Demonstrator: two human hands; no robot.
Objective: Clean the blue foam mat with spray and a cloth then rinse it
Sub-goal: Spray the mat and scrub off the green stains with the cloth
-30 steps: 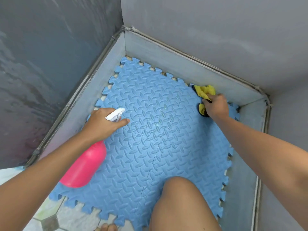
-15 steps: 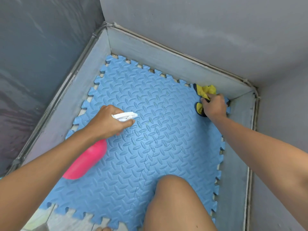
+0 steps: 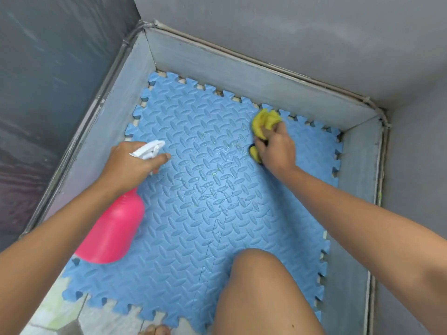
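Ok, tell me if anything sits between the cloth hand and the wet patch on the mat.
Nothing visible does. The right hand presses the crumpled yellow cloth on the blue foam mat, with bare mat between it and the glistening patch beside it.

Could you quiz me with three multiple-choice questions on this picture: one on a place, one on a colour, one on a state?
1. Where does the mat lie?
A. In a walled corner
B. On a table
C. Over a railing

2. What colour is the spray bottle's body?
A. Green
B. Pink
C. White

3. How is the cloth held?
A. Spread flat
B. Hung up
C. Bunched in the right hand

Answers: 1 A, low grey walls meet behind it. 2 B, pink body below the left hand. 3 C, the fingers close round crumpled yellow cloth.
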